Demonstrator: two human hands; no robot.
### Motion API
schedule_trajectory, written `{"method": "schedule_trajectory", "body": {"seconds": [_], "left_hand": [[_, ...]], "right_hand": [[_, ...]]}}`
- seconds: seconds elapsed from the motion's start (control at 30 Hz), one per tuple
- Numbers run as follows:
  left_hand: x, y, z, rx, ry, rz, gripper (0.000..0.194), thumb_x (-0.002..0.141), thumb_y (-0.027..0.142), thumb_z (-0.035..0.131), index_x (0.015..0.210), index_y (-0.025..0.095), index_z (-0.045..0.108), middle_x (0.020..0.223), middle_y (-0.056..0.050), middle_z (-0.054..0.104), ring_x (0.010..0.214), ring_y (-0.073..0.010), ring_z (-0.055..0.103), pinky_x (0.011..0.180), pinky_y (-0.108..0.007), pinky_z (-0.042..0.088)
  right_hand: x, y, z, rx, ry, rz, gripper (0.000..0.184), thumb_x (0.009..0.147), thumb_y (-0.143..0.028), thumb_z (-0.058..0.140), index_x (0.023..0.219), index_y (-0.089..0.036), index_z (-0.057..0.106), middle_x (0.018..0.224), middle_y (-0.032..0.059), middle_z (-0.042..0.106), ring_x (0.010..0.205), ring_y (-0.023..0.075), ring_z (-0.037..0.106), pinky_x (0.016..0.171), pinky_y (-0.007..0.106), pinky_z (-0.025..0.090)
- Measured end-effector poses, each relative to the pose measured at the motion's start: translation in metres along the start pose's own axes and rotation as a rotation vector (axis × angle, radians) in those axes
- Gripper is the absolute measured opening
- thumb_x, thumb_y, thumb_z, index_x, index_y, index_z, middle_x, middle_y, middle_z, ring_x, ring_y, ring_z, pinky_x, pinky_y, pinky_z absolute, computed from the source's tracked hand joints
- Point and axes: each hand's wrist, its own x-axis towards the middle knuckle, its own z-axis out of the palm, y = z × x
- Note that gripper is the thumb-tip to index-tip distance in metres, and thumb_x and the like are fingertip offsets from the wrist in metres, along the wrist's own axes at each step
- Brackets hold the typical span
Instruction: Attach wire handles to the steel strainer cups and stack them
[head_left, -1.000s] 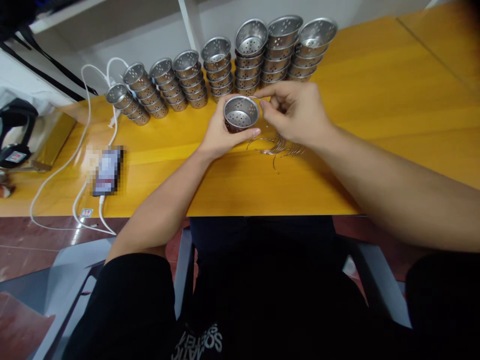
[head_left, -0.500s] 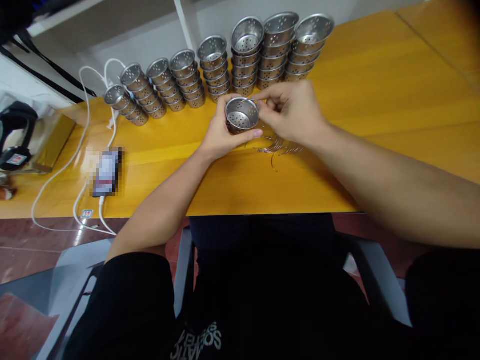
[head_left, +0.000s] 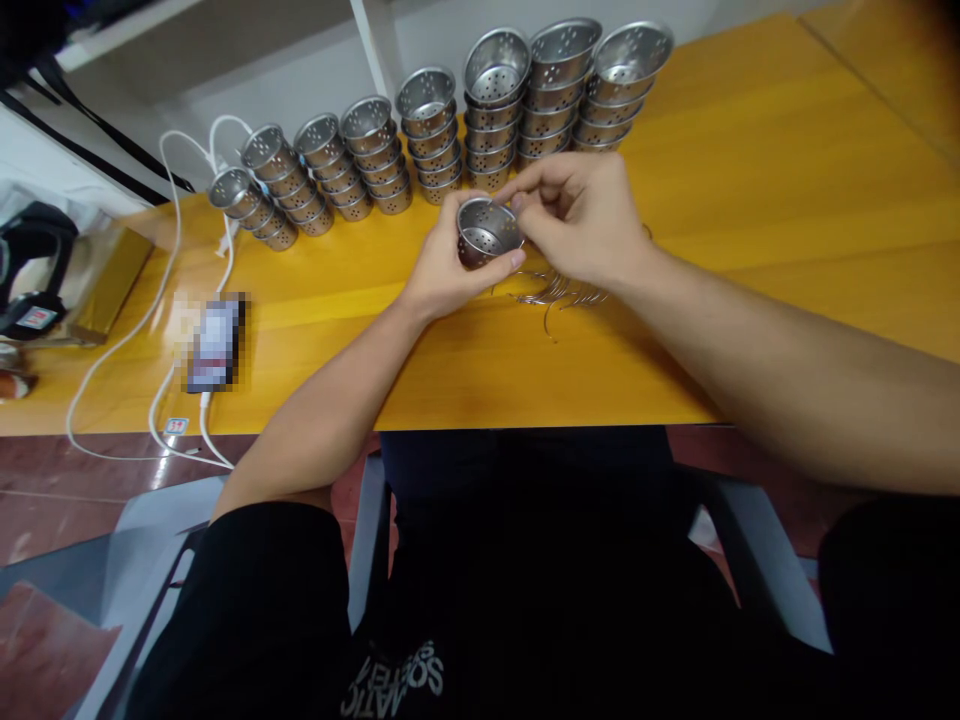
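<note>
My left hand [head_left: 442,260] is wrapped round a small perforated metal cup [head_left: 487,236], its open mouth tilted up toward me. At the cup's far right rim, my right hand [head_left: 574,215] is closed in a pinch, the index fingertip touching the rim. A thin metal wire shows at these fingers in the earlier view; now they mostly hide it. On the table just below my right hand lies a loose bunch of thin curved wires [head_left: 555,290].
Several stacks of perforated metal cups [head_left: 427,125] stand in a row along the back of the yellow table [head_left: 465,375]. A phone [head_left: 216,342] with white cables [head_left: 178,215] lies at the left. Farther left is a box [head_left: 112,275] with a black strap-like object.
The right index finger has stretched further over the cup's rim, toward the left. The cup has shifted slightly right in view, still in my left hand.
</note>
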Motion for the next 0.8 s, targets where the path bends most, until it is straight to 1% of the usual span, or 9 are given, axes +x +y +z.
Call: {"method": "schedule_trajectory", "body": {"seconds": [0.07, 0.13, 0.2, 0.23, 0.33, 0.47, 0.57, 0.7, 0.8], "left_hand": [[0.001, -0.001, -0.003, -0.026, -0.010, 0.014, 0.109, 0.107, 0.114, 0.074, 0.175, 0.033, 0.050, 0.150, -0.008, 0.074, 0.139, -0.0320, 0.083, 0.135, -0.056, 0.065], [0.002, -0.003, -0.006, -0.072, -0.013, 0.020, 0.108, 0.105, 0.117, 0.072, 0.170, 0.033, 0.055, 0.145, -0.006, 0.075, 0.132, -0.0301, 0.084, 0.129, -0.055, 0.068], [0.002, -0.005, -0.007, -0.118, -0.034, 0.001, 0.108, 0.103, 0.118, 0.073, 0.169, 0.034, 0.057, 0.145, -0.007, 0.077, 0.130, -0.0295, 0.085, 0.123, -0.052, 0.070], [0.002, -0.004, -0.006, -0.134, -0.054, -0.014, 0.108, 0.103, 0.117, 0.074, 0.171, 0.035, 0.057, 0.148, -0.008, 0.077, 0.132, -0.0302, 0.085, 0.122, -0.051, 0.071], [0.001, -0.001, -0.001, -0.147, -0.084, -0.033, 0.109, 0.105, 0.112, 0.077, 0.177, 0.036, 0.051, 0.159, -0.011, 0.075, 0.144, -0.0329, 0.084, 0.127, -0.052, 0.071], [0.002, 0.001, 0.006, -0.113, -0.041, -0.020, 0.098, 0.114, 0.099, 0.077, 0.179, 0.032, 0.049, 0.163, -0.012, 0.071, 0.151, -0.0335, 0.082, 0.137, -0.056, 0.068], [0.002, -0.002, 0.006, -0.095, -0.060, -0.013, 0.095, 0.116, 0.093, 0.075, 0.181, 0.031, 0.045, 0.167, -0.014, 0.070, 0.153, -0.0340, 0.080, 0.139, -0.057, 0.066], [0.001, -0.007, 0.004, -0.067, -0.093, 0.019, 0.101, 0.116, 0.095, 0.071, 0.188, 0.034, 0.036, 0.173, -0.015, 0.067, 0.156, -0.0348, 0.078, 0.140, -0.057, 0.065], [0.000, -0.011, 0.005, -0.077, -0.075, 0.047, 0.091, 0.121, 0.086, 0.071, 0.188, 0.034, 0.037, 0.171, -0.014, 0.067, 0.156, -0.0344, 0.078, 0.139, -0.058, 0.067]], "right_hand": [[0.002, -0.005, -0.007, 0.115, -0.077, -0.028, 0.049, 0.126, -0.074, 0.088, 0.120, -0.026, 0.094, 0.109, 0.0074, 0.091, 0.081, 0.0231, 0.080, 0.074, 0.041, 0.073], [0.004, -0.006, -0.017, 0.217, -0.220, -0.018, 0.065, 0.118, -0.092, 0.091, 0.125, -0.027, 0.092, 0.117, 0.0070, 0.093, 0.072, 0.0176, 0.076, 0.063, 0.035, 0.065], [0.006, -0.004, -0.025, 0.256, -0.337, 0.009, 0.077, 0.103, -0.104, 0.098, 0.124, -0.030, 0.089, 0.107, 0.0042, 0.090, 0.065, 0.0155, 0.070, 0.055, 0.033, 0.057], [0.007, -0.003, -0.028, 0.257, -0.360, 0.025, 0.080, 0.098, -0.106, 0.100, 0.120, -0.031, 0.087, 0.098, 0.0029, 0.087, 0.063, 0.0163, 0.069, 0.054, 0.033, 0.055], [0.005, 0.001, -0.029, 0.237, -0.330, 0.063, 0.081, 0.092, -0.108, 0.104, 0.109, -0.031, 0.082, 0.079, 0.0003, 0.076, 0.063, 0.0217, 0.069, 0.057, 0.039, 0.061], [0.001, 0.000, -0.023, 0.195, -0.274, 0.121, 0.076, 0.093, -0.103, 0.106, 0.113, -0.034, 0.084, 0.079, 0.0026, 0.077, 0.072, 0.0304, 0.078, 0.070, 0.054, 0.078], [0.000, 0.001, -0.021, 0.171, -0.263, 0.142, 0.078, 0.090, -0.104, 0.106, 0.117, -0.034, 0.086, 0.083, 0.0063, 0.079, 0.081, 0.0361, 0.082, 0.075, 0.062, 0.081], [0.003, 0.005, -0.021, 0.166, -0.257, 0.122, 0.078, 0.091, -0.105, 0.107, 0.110, -0.033, 0.083, 0.082, 0.0058, 0.079, 0.077, 0.0337, 0.082, 0.072, 0.058, 0.078], [0.003, 0.004, -0.021, 0.170, -0.262, 0.117, 0.075, 0.093, -0.101, 0.108, 0.109, -0.033, 0.081, 0.081, 0.0051, 0.078, 0.075, 0.0328, 0.082, 0.072, 0.057, 0.078]]}}
